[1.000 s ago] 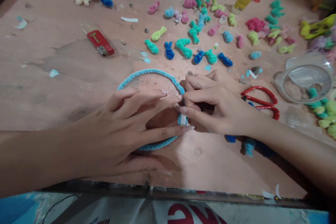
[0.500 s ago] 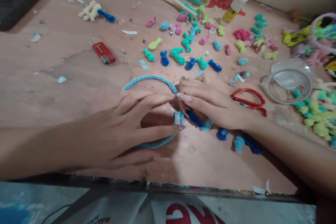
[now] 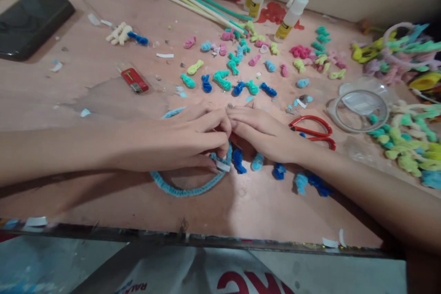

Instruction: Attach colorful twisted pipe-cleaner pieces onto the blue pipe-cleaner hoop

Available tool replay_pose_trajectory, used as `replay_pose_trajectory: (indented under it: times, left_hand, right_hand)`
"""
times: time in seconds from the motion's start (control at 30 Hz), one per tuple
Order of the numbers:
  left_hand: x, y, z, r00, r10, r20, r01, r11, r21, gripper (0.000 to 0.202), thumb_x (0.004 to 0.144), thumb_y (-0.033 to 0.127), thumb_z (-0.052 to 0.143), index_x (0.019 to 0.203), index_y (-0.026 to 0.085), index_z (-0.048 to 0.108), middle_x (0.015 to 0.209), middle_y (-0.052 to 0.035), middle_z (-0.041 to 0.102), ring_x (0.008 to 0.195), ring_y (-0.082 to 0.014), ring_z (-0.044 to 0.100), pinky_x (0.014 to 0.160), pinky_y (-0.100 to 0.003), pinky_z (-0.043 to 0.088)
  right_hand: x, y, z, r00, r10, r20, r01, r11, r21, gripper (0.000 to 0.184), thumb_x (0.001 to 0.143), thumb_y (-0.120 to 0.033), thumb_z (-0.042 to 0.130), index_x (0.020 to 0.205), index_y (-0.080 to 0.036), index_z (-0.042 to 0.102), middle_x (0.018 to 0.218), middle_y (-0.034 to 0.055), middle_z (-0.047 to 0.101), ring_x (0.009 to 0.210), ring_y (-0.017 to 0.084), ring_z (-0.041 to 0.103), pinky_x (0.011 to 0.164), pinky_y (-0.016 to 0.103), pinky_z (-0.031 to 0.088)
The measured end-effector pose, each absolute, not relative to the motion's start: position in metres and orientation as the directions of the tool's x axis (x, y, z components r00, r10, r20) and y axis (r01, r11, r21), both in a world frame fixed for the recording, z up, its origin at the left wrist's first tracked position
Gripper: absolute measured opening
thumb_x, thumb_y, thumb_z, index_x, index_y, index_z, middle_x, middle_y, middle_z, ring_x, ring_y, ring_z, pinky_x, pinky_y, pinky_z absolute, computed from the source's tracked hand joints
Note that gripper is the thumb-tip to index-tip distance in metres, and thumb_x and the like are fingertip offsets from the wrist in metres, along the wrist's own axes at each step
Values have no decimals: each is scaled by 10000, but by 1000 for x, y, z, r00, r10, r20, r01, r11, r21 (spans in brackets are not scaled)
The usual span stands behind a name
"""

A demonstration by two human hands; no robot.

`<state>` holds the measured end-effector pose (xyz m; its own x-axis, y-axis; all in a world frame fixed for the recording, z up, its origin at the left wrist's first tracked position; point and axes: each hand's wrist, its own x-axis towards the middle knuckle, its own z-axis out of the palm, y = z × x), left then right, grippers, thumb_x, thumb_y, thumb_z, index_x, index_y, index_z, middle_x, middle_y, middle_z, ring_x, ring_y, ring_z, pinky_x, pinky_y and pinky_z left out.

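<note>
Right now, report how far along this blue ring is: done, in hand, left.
Done: the light blue ring looks formed, and many small twisted pieces lie on the table. In hand: the left hand grips the ring's right edge at a white strip; the right hand meets it there. Left, probably: the ring's visible arc bears no pieces, and dark blue pieces lie loose beside it.

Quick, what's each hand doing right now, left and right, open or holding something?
Left hand: fingers closed on the light blue ring.
Right hand: fingertips at the same spot; grip cannot be told.
</note>
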<state>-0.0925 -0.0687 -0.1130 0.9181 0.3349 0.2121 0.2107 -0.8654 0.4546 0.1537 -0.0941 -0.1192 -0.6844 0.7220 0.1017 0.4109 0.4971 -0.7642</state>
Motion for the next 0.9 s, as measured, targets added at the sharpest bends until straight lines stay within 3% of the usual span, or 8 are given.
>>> replay_pose_trajectory:
  times: [0.1, 0.23, 0.4, 0.53, 0.67, 0.83, 0.9]
  left_hand:
    - [-93, -64, -112, 952, 239, 189, 121, -866, 486, 74, 1054, 297, 603, 1018, 267, 660, 1150, -24, 669, 1088, -221, 617, 946, -351, 495]
    - [-93, -67, -97, 943, 269, 197, 140, -856, 498, 133, 1107, 308, 536, 1010, 249, 605, 1107, -22, 655, 1017, -209, 589, 913, -356, 462]
    - [-84, -70, -96, 852, 499, 159, 259, -666, 700, 220, 1097, 378, 563, 955, 211, 580, 866, 7, 621, 771, -150, 561, 690, -278, 440]
    - [-79, -71, -111, 816, 575, 67, 277, -489, 827, 267, 1076, 447, 574, 954, 210, 591, 822, 21, 593, 710, -130, 540, 626, -247, 435]
    - [-78, -71, -113, 803, 587, 105, 254, -496, 831, 266, 1034, 459, 678, 991, 196, 670, 879, 21, 627, 764, -123, 547, 670, -234, 429]
    - [-74, -67, -108, 823, 566, 58, 254, -456, 853, 348, 1102, 409, 593, 841, 199, 685, 834, 30, 645, 838, -131, 588, 758, -230, 449]
    - [-74, -64, -109, 832, 549, 81, 185, -412, 892, 267, 1108, 333, 587, 903, 212, 708, 854, 41, 669, 833, -117, 605, 770, -215, 465]
  right_hand:
    - [154, -95, -119, -682, 725, 95, 415, 491, -766, 331, 1117, -293, 367, 845, -206, 534, 934, 67, 642, 979, 209, 583, 995, 387, 458]
    - [155, -95, -117, -678, 722, 139, 297, 442, -846, 403, 1154, -344, 369, 840, -197, 574, 887, 41, 627, 938, 195, 598, 981, 373, 469]
    - [155, -94, -112, -737, 648, 192, 125, 410, -904, 484, 1146, -534, 456, 864, -172, 611, 840, 13, 612, 842, 151, 598, 845, 304, 469]
    - [153, -96, -113, -698, 689, 195, 133, 392, -910, 432, 1136, -410, 547, 774, -175, 563, 735, -40, 516, 725, 97, 515, 747, 242, 424]
    - [152, -96, -113, -679, 711, 184, 161, 388, -907, 430, 1140, -409, 541, 782, -172, 564, 745, -41, 523, 706, 85, 490, 739, 237, 407]
    - [153, -96, -112, -689, 700, 185, 117, 360, -925, 500, 1139, -492, 526, 752, -175, 541, 718, -44, 508, 698, 84, 479, 744, 241, 414]
    - [152, -97, -112, -678, 721, 145, 88, 275, -957, 489, 1144, -485, 518, 769, -173, 561, 732, -38, 543, 688, 84, 509, 700, 236, 415]
